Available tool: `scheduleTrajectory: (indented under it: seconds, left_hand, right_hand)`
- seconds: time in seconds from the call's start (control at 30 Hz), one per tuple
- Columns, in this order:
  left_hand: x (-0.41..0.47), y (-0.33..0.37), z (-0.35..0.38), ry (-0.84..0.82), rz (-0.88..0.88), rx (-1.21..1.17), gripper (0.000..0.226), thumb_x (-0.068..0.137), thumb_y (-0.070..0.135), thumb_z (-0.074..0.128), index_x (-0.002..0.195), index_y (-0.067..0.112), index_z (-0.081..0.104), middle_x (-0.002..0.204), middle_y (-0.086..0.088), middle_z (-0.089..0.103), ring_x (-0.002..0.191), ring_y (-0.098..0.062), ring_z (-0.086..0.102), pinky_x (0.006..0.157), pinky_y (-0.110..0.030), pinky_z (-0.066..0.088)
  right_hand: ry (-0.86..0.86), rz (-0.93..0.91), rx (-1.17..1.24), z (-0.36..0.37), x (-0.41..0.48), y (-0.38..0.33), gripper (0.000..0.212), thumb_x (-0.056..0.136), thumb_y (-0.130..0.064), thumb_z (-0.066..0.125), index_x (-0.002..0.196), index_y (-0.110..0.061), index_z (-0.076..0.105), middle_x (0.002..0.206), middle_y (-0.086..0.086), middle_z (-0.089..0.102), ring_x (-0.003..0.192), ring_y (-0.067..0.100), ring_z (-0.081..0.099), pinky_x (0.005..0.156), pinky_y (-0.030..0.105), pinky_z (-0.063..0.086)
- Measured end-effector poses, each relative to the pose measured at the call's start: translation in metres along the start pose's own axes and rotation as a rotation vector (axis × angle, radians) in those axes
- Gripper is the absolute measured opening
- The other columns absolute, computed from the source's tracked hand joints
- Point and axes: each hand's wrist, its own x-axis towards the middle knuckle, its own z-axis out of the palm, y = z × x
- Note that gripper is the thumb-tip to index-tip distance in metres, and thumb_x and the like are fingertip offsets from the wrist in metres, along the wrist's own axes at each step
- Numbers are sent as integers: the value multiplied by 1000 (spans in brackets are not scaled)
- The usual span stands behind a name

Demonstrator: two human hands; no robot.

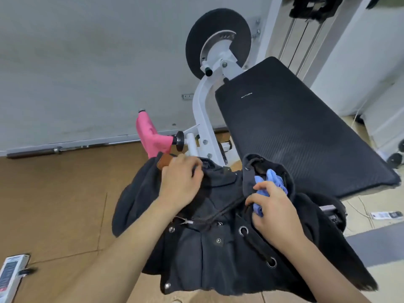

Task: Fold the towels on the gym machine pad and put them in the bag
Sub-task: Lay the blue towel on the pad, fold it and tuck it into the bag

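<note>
**Blue towel going into the dark bag**

The right hand (274, 206) has its grip pinched on a bunched blue towel (272, 179), thumb and fingers closed around the cloth at the mouth of the bag (209, 248). Part of the towel pokes up past the fingers inside the opening; the lower part is crumpled under the palm.

The left hand (180, 182) is pressed together on the far rim of the bag, fingers curled over the dark fabric beside a small brown leather tab (164, 161). Whether the fingers hold the tab itself cannot be told.

The bag is a slack, dark drawstring sack with metal eyelets (243, 230) and a black cord (220, 212) running across its top. It hangs in front of the person, its right side at the near end of the black gym machine pad (295, 127).

The pad's surface is bare and slopes away up-right. A pink towel (150, 137) is draped over a handle of the white machine frame (202, 110), to the left of the pad and just beyond the bag. Brown floor (54, 204) lies below.
</note>
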Motion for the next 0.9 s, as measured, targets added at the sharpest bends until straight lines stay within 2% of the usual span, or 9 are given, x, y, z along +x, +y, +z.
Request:
scheduleTrajectory:
  seconds: [0.07, 0.17, 0.23, 0.33, 0.43, 0.63, 0.67, 0.77, 0.9]
  left_hand:
    - [-13, 41, 5, -181, 115, -95, 28, 93, 41, 45, 101, 27, 68, 91, 6, 60, 95, -20, 54, 80, -38, 45]
    - [-21, 75, 27, -719, -228, -550, 31, 94, 49, 51, 117, 29, 53, 92, 10, 64, 86, -10, 60, 71, -26, 44]
    - [-23, 82, 39, -856, -408, -883, 20, 95, 38, 56, 104, 20, 60, 85, 6, 62, 69, -7, 56, 60, -20, 42]
    - [-27, 83, 49, -747, -414, -960, 15, 94, 15, 57, 81, 12, 64, 67, 1, 54, 62, -13, 47, 59, -27, 40]
    - [-23, 84, 45, -651, -442, -977, 15, 87, 4, 52, 85, -5, 64, 65, -8, 55, 61, -20, 49, 60, -32, 39]
    - [7, 67, -12, -288, -616, -1206, 14, 93, 9, 53, 83, 14, 61, 84, -10, 65, 71, -19, 62, 67, -32, 51]
    - [10, 58, -26, -301, -525, -1142, 3, 90, 18, 63, 88, 18, 62, 88, -4, 68, 73, -15, 65, 68, -30, 53]
    - [12, 38, -42, -608, -207, -618, 34, 70, 33, 84, 98, 25, 68, 90, 9, 75, 82, -9, 70, 76, -29, 55]
    - [10, 44, -32, -477, -116, -165, 26, 85, 42, 64, 80, 17, 71, 79, -2, 73, 83, -23, 68, 77, -39, 53]
  right_hand:
    - [-17, 10, 24, -3, 0, -1, 32, 57, 3, 75, 75, -22, 72, 108, 5, 63, 83, 32, 63, 56, 29, 45]
    - [-30, 26, 68, -12, -3, 1, 33, 60, 3, 73, 83, -20, 73, 112, 6, 62, 90, 32, 63, 65, 36, 53]
    - [-31, 38, 68, -19, -8, 1, 36, 65, -1, 71, 95, -20, 72, 117, 4, 58, 97, 31, 62, 74, 36, 53]
    - [2, 116, 73, -31, -13, 0, 54, 68, -6, 71, 119, -18, 58, 130, 6, 46, 100, 27, 59, 77, 36, 53]
    - [-3, 172, -1, -41, -15, -2, 66, 69, -11, 74, 130, -14, 48, 125, 8, 49, 93, 26, 59, 77, 33, 51]
    - [-15, 224, -283, -50, -26, 2, 40, 67, -14, 75, 104, -11, 62, 92, 3, 67, 66, 22, 44, 65, 28, 32]
    - [-5, 230, -280, -49, -25, 3, 40, 66, -12, 75, 104, -9, 63, 91, 4, 68, 66, 24, 49, 65, 29, 33]
    - [27, 331, -149, -56, -18, -5, 47, 72, -8, 66, 118, -9, 62, 96, 8, 70, 82, 31, 58, 68, 30, 32]
    - [309, 354, 211, -64, -21, -34, 46, 72, -2, 64, 115, -18, 66, 80, -5, 63, 81, 19, 49, 63, 12, 31]
